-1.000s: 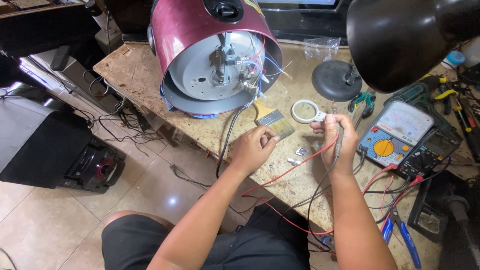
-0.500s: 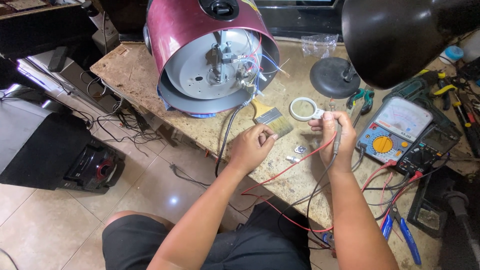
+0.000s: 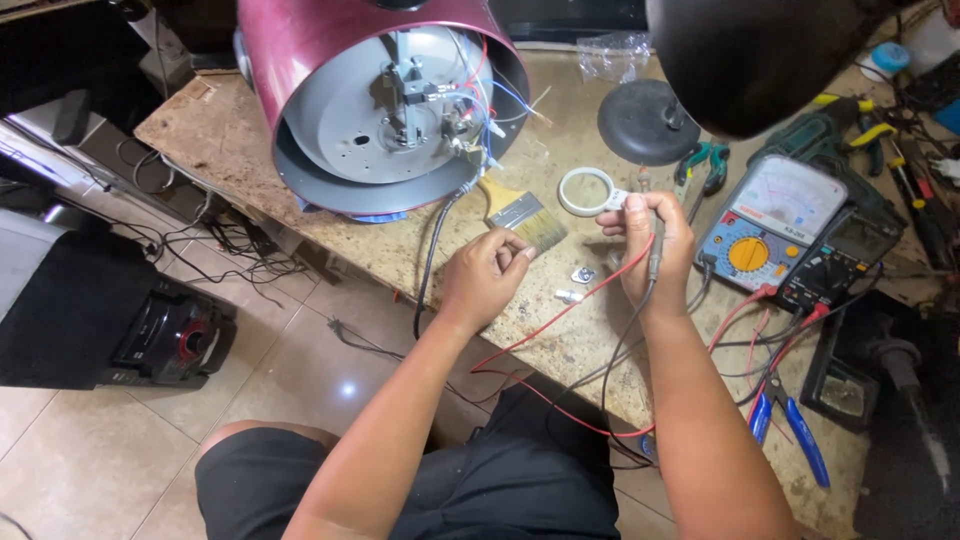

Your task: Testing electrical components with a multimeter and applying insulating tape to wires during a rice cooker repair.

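Right hand (image 3: 655, 240) fingers wrapped round probe (image 3: 656, 245), long axis upright, tip down. Left hand (image 3: 484, 277) fingers curled, nearer small metal parts (image 3: 577, 284) lying between hands on surface (image 3: 560, 345).

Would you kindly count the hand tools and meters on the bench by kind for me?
Paintbrush: 1
Green-handled pliers: 1
Blue-handled pliers: 1
Analog multimeter: 1
Probe, in the right hand: 1
Drill: 1
Total: 6
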